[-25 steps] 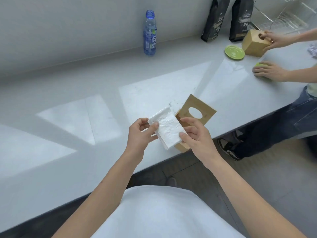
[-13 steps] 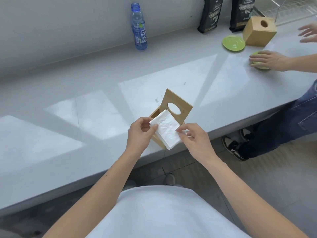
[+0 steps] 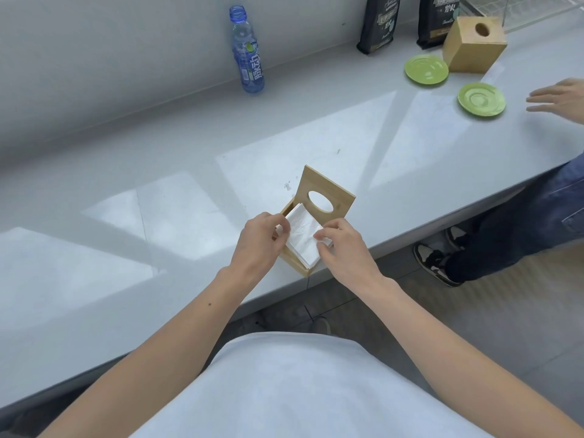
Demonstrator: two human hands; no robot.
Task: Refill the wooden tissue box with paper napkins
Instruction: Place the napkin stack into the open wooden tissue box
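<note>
Counter (image 3: pixel 158 172) L of box (image 3: pixel 294 259) open. Raised lid (image 3: pixel 316 181) blocks box from behind; napkin stack (image 3: pixel 303 238) fills mouth. R end crowded: far plate (image 3: pixel 426 70), near plate (image 3: pixel 481 99), 2nd box (image 3: pixel 471 49), other person's hand (image 3: pixel 559 99).

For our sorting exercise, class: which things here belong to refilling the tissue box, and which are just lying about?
In the job: wooden tissue box, lid raised; paper napkins; left hand and right hand holding them.
Lying about: blue bottle; two green saucers; second wooden box; two black bags.
</note>
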